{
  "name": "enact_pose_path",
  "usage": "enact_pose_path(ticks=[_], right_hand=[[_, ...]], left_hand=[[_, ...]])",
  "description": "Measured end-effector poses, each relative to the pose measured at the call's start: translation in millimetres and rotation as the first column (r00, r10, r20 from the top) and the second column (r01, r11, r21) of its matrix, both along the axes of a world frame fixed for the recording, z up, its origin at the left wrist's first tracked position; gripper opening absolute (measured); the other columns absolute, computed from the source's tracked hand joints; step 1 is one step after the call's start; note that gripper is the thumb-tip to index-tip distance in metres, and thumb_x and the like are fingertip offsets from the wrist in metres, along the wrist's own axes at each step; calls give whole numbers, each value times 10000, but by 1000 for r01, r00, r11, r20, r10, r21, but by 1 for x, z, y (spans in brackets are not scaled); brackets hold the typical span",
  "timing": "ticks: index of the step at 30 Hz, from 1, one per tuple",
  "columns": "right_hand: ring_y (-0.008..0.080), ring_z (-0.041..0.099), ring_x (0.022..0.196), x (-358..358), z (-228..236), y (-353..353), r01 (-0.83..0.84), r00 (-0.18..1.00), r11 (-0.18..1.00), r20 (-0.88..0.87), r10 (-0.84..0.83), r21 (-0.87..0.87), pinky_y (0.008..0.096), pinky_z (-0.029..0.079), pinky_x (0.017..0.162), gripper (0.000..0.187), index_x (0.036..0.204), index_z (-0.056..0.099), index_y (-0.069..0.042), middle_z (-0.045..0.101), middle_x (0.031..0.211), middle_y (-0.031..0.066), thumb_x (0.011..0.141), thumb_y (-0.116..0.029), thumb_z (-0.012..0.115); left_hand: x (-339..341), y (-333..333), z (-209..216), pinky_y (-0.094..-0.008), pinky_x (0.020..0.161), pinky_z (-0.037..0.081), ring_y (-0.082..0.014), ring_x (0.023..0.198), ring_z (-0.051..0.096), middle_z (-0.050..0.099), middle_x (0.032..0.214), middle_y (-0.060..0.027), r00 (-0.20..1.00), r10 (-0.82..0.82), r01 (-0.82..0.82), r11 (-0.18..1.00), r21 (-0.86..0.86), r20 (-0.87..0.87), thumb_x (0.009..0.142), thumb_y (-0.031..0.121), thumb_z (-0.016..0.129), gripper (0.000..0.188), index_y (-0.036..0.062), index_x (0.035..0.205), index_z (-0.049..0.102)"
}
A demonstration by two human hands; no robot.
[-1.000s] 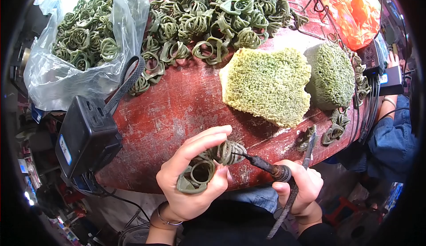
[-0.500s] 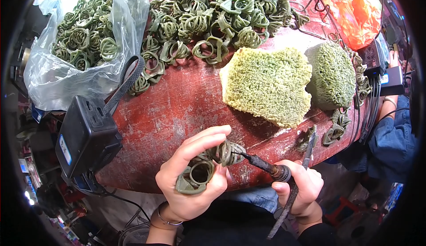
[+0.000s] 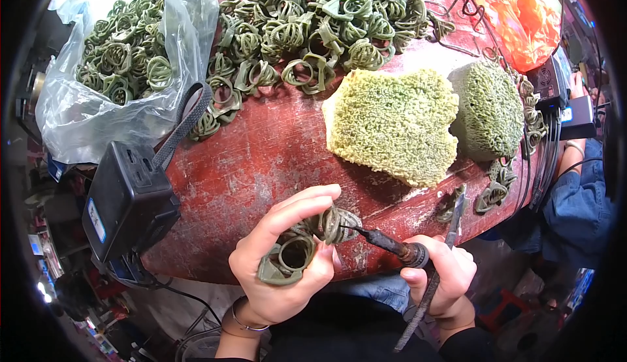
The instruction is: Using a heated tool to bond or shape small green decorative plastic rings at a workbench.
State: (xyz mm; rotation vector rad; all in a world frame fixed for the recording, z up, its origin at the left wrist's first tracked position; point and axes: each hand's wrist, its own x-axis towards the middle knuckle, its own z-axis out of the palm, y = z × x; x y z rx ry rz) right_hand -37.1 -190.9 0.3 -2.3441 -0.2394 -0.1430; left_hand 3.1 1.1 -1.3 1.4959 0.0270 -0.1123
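Observation:
My left hand [image 3: 277, 283] is closed around a green ring-shaped piece [image 3: 287, 265]. A ribbed, coil-like part [image 3: 337, 225] sticks out between the fingertips; whether it belongs to the same piece I cannot tell. A soldering-iron-like pen [image 3: 390, 244] with a thin dark tip is gripped in my right hand [image 3: 445, 277]. Its tip meets the ribbed part. The same right hand also holds a long narrow metal strip [image 3: 424, 306], rough along its lower length, slanting up past the knuckles. Beside the strip's upper end lies a small green piece [image 3: 448, 205].
Many similar green pieces [image 3: 313, 22] are heaped on the worn red table [image 3: 241, 185]. More fill a clear plastic bag [image 3: 189, 42]. A yellow-green sponge-like slab [image 3: 395, 127], a rounded porous block [image 3: 490, 110], a black box [image 3: 130, 198] and an orange bag [image 3: 522, 19] stand around. Another person's sleeve [image 3: 581, 198] shows at right.

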Motion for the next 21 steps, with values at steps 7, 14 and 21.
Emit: enact_pose_path(ticks=[7, 14, 21], right_hand=[[197, 567, 482, 0, -2, 2, 14, 1000, 1000, 17, -14, 13, 276, 452, 444, 349, 867, 592, 14, 556, 588, 58, 746, -293, 704], [200, 577, 489, -3, -2, 2, 51, 998, 998, 22, -52, 40, 278, 465, 456, 362, 886, 593, 20, 574, 605, 64, 779, -317, 673], [197, 590, 501, -6, -3, 0, 47, 999, 999, 14, -48, 20, 280, 475, 473, 380, 896, 591, 13, 586, 621, 62, 787, -345, 661]], left_hand=[[0, 1, 0, -232, 662, 492, -111, 737, 601, 558, 1127, -193, 1000, -27, 27, 999, -37, -4, 697, -93, 562, 388, -59, 1082, 540], [0, 1, 3, -240, 684, 495, -129, 771, 605, 560, 1119, -205, 998, -32, 26, 995, -101, -55, 702, -100, 564, 376, -65, 1075, 533], [-1, 2, 2, -256, 741, 493, -141, 855, 593, 561, 1114, -221, 998, -36, 27, 988, -153, -56, 711, -104, 554, 373, -74, 1081, 516]])
